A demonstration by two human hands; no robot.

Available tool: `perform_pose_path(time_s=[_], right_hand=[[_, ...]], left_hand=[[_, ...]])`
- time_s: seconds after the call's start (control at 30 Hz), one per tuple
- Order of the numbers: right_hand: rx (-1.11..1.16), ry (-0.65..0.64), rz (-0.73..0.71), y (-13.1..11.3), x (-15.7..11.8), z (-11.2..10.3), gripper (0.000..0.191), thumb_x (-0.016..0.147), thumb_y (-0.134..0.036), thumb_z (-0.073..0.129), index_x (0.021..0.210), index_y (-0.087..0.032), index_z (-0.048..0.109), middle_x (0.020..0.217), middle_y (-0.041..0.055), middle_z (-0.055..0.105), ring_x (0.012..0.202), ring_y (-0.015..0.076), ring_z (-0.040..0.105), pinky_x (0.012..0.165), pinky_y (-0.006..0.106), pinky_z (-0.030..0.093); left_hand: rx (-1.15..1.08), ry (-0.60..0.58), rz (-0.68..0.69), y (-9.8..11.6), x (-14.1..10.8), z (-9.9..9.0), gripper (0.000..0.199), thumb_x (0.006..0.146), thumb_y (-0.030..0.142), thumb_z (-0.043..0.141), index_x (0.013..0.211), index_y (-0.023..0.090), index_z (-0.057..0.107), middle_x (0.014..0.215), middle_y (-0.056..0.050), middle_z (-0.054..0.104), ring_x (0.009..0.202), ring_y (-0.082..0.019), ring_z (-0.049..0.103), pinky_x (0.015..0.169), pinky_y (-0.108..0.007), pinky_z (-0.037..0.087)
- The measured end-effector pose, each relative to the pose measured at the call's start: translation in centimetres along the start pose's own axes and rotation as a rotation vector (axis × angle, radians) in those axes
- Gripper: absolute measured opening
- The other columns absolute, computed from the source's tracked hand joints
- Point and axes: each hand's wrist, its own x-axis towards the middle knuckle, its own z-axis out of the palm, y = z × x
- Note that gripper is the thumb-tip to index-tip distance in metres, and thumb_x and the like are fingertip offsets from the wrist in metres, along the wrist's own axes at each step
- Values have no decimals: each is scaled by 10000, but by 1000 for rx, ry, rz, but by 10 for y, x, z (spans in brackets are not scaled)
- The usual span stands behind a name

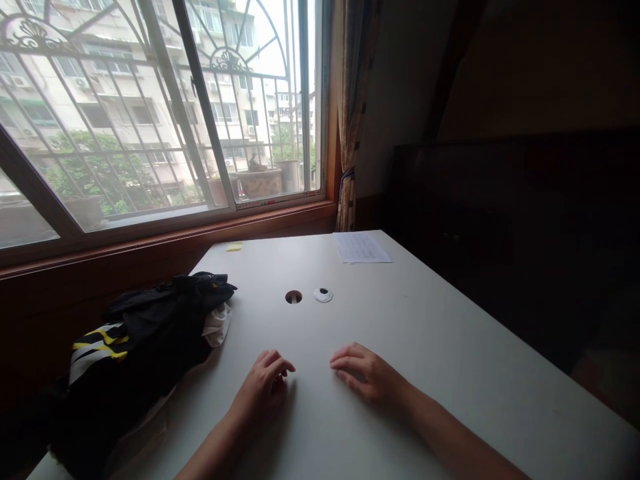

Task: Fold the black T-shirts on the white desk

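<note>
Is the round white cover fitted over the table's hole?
No, the cover lies on the table, beside the open hole.

The tabletop looks smooth and faintly glossy, the clothing matt cloth, the sheets paper.

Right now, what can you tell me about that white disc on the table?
The white disc is round and looks like plastic, with a dark opening in it. It lies on the table, just right of the round hole but apart from it, farther off than the left hand and right hand. Neither hand touches it.
</note>
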Motion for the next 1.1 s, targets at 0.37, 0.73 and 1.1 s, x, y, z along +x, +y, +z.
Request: perform_pose_path(time_s=[0.37, 0.73, 1.1], right_hand=[[86, -31, 114, 6, -6, -11, 241, 985, -272, 546, 1144, -226, 720, 1137, 94, 709, 1077, 214, 655, 960, 353, 533], [54, 8, 71, 6, -5, -6, 227, 983, -295, 554, 1109, -246, 736, 1083, 86, 728, 1042, 228, 651, 935, 381, 542], [68, 15, -22, -18, 7, 17, 251, 903, -162, 594, 1107, -241, 717, 1070, 68, 737, 1005, 213, 638, 928, 371, 528]], left_hand=[[-23, -15, -32, 1, 0, -3, 345, 819, -14, 467, 987, 214, 664, 908, -48, 632, 851, -199, 573, 775, -318, 463], [-14, -15, 4, -1, 1, -3, 298, 856, 40, 471, 974, 216, 680, 906, -59, 643, 842, -198, 579, 757, -315, 474], [-59, -83, 136, -11, 0, -15, 288, 957, 109, 438, 1021, 220, 696, 929, -79, 650, 845, -186, 578, 764, -302, 472]])
